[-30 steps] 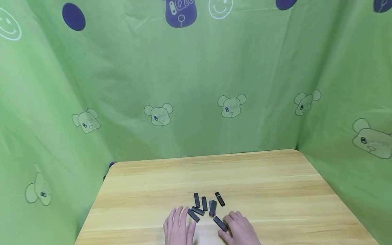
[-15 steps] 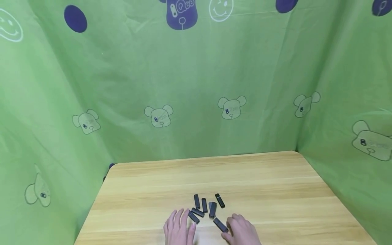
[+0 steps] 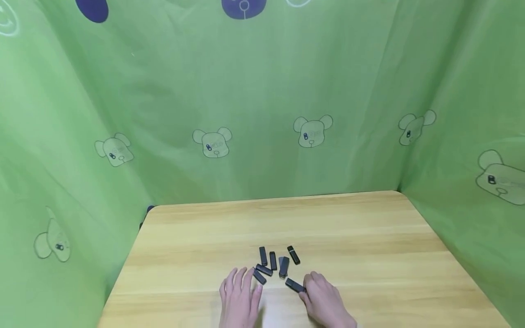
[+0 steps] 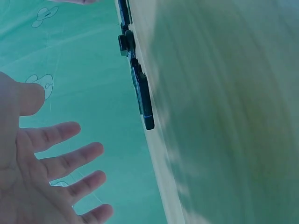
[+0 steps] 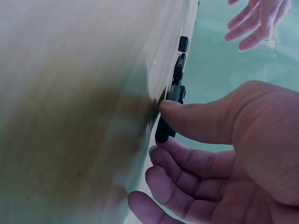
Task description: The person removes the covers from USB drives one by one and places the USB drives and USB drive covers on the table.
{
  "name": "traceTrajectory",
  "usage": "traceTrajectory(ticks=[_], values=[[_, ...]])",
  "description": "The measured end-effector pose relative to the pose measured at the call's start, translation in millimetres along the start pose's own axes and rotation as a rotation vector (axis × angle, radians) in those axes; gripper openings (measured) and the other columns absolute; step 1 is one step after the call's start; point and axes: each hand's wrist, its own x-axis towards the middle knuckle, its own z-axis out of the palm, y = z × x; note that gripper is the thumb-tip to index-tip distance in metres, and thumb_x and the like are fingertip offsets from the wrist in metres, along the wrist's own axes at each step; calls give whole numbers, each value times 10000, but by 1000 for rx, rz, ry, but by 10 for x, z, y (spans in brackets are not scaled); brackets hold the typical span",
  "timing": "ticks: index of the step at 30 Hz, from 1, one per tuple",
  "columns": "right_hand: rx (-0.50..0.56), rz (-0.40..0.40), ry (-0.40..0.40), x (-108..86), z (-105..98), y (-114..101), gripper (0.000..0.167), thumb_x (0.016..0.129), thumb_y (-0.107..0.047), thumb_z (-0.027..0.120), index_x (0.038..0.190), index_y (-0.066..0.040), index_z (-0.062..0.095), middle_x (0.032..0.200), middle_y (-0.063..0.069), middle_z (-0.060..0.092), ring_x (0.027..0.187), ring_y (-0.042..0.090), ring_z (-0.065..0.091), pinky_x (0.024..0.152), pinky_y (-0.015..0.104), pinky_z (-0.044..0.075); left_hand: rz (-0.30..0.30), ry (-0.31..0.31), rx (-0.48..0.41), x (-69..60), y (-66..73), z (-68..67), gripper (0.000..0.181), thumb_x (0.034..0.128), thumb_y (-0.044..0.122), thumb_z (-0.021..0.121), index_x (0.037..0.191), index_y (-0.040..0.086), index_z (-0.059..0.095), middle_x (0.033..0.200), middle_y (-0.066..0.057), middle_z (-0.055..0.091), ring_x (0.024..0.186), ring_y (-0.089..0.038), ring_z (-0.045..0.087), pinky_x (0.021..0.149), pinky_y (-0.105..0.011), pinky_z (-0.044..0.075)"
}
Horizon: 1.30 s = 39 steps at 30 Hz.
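Several black capped sticks, which look like USB sticks, lie in a loose group near the table's front. My right hand (image 3: 325, 298) pinches the near end of one USB stick (image 3: 294, 285) between thumb and index finger. In the right wrist view the thumb (image 5: 196, 119) lies over that stick, with the other fingers curled below. My left hand (image 3: 239, 296) has its fingers spread, beside the leftmost USB stick (image 3: 259, 277); the left wrist view shows its palm (image 4: 23, 182) holding nothing. Another USB stick (image 3: 284, 267) lies over a greyer piece, partly hidden.
Farther back lie more black sticks: two upright-lying ones (image 3: 263, 256), a slanted one (image 3: 264, 270), and one with a silver band (image 3: 293, 255). The wooden table (image 3: 184, 246) is enclosed by green cloth (image 3: 262, 173) on its back and sides.
My right thumb and index finger have closed on the end of the nearest USB stick, which has turned slightly. The left hand stays in place. The head view has tilted down a little.
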Motion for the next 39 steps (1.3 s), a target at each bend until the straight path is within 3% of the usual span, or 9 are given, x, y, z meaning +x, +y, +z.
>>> traceTrajectory(ticks=[7, 12, 21, 26, 32, 39], values=[[44, 39, 43, 0, -139, -28, 187, 877, -193, 771, 844, -142, 594, 788, -54, 480, 729, 95, 420, 590, 238, 390, 31, 24, -32, 72, 34, -39, 334, 965, 278, 629, 1231, 80, 671, 1236, -127, 682, 1238, -392, 560, 991, -559, 405], [75, 42, 116, 72, -293, -82, 160, 868, -170, 780, 911, -105, 641, 829, -42, 547, 772, 88, 476, 634, 235, 460, 43, 26, -73, 138, 73, -73, 302, 971, 258, 627, 1221, 96, 676, 1240, -110, 687, 1260, -379, 555, 1011, -558, 397], [60, -47, 277, 248, -582, -175, 213, 841, -139, 806, 969, -45, 664, 897, 41, 637, 785, 118, 543, 621, 234, 498, 61, 39, -153, 370, 192, -201, 278, 998, 277, 602, 1217, 126, 681, 1262, -104, 698, 1298, -356, 557, 1047, -536, 413], [56, -73, 314, 274, -676, -230, 208, 854, -144, 800, 985, -50, 668, 914, 38, 648, 805, 131, 565, 641, 263, 515, 69, 74, -221, 496, 262, -251, 259, 994, 282, 608, 1172, 116, 697, 1266, -109, 703, 1301, -354, 559, 1047, -539, 414], [64, -101, 366, 255, -728, -316, 233, 822, -125, 826, 980, -48, 672, 904, 45, 655, 808, 137, 572, 658, 278, 527, 45, 66, -306, 651, 392, -257, 227, 1014, 291, 585, 1094, 120, 712, 1257, -93, 712, 1289, -339, 570, 1011, -527, 440], [68, -191, 434, 233, -701, -430, 261, 788, -115, 856, 961, -48, 672, 890, 36, 654, 792, 119, 566, 640, 241, 514, -1, 43, -312, 735, 463, -234, 226, 1032, 266, 547, 1078, 100, 694, 1262, -128, 701, 1290, -347, 558, 1007, -531, 444]])
